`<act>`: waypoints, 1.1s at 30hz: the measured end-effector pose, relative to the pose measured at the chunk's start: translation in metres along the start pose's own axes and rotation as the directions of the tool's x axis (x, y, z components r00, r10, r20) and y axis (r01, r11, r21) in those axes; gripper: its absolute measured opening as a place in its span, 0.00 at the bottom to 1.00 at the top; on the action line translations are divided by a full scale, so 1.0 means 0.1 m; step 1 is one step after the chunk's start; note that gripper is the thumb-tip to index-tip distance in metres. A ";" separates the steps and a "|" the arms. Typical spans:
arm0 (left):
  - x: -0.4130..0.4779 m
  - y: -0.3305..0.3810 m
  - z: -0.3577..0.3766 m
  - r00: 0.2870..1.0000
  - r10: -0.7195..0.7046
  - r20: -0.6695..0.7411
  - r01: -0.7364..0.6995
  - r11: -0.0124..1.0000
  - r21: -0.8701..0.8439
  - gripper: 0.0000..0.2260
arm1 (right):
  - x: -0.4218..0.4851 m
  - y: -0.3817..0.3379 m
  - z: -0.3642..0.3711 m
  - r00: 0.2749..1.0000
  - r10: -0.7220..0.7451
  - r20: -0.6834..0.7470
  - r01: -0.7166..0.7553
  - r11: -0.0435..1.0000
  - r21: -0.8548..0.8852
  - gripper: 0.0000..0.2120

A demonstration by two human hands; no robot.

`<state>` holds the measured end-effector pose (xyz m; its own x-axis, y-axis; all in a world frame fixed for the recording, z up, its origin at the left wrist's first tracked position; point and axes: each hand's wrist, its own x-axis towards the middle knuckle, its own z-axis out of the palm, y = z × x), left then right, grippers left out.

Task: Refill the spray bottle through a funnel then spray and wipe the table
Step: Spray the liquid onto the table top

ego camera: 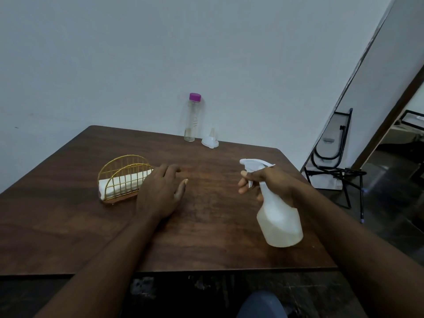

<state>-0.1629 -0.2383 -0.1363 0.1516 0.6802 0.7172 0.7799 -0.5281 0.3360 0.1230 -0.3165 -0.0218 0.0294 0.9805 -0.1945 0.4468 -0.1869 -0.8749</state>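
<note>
Far left: gold wire holder [125, 175] with a folded white cloth [121, 184] in it, standing on the brown table [68, 226]. Left hand [160, 193] is just right of the holder, palm down, fingers loose and apart, holding nothing; can't tell if it touches the tabletop. Far centre by the wall: clear bottle [192, 118], purple cap on, looks almost empty, with the white funnel [210, 140] tipped over just beside it. Right of centre: right hand [268, 182] is wrapped round the neck of the spray bottle [278, 216], finger across the trigger. The bottle is lifted clear of the table, tilted, partly full, nozzle aimed left.

Judged step: spraying, wipe not yet done.

Risks: the nozzle points towards the left hand and holder, so a pull could wet the hand or soak the cloth instead of the table. A reach for the cloth could tip the light holder. The grip is high on the neck, so the bottle could swing.
</note>
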 end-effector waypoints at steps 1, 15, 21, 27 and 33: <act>-0.01 0.00 -0.01 1.000 -0.004 0.000 0.004 1.000 -0.004 0.14 | -0.02 -0.01 0.00 1.000 0.002 -0.005 -0.002 1.000 -0.011 0.16; -0.02 -0.01 -0.05 0.998 -0.057 0.018 0.056 0.998 0.004 0.13 | -0.10 -0.01 0.04 0.999 0.052 0.008 -0.052 0.996 -0.071 0.05; -0.03 -0.02 -0.03 0.998 -0.053 0.034 0.053 0.999 0.002 0.12 | -0.14 -0.10 0.08 0.993 0.057 -0.108 -0.051 0.997 0.059 0.06; -0.04 -0.04 -0.02 0.997 -0.035 0.062 0.035 0.999 0.005 0.13 | -0.26 -0.05 0.11 0.962 -0.137 -0.238 0.189 0.959 0.212 0.12; -0.05 -0.01 -0.04 0.996 -0.024 0.087 0.024 1.000 0.000 0.13 | -0.35 0.05 0.19 0.914 -0.150 -0.378 0.286 0.897 0.336 0.10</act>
<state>-0.1669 -0.2428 -0.1377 0.1849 0.7345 0.6529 0.7833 -0.5114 0.3535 0.1074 -0.3530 -0.0277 0.2973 0.9471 0.1211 0.1085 0.0925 -0.9898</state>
